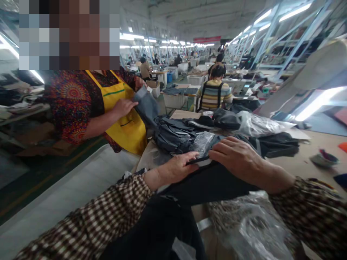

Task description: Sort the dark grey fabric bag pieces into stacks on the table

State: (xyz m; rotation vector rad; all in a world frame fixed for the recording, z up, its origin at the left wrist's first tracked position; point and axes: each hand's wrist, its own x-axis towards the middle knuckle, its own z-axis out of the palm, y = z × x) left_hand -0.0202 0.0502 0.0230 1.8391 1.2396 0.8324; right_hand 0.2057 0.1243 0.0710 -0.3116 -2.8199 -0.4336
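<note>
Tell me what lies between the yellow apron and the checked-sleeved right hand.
In the head view, a heap of dark cloth lies between the yellow apron and the right hand, with crumpled clear plastic nearer the hand.

Glaring overhead tube lights (295, 12), dim lower left, stretched blurry edges

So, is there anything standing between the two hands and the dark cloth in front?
Nothing visible: the left hand and the right hand both touch the dark cloth near its far edge. The clear plastic lies just beyond them.
</note>
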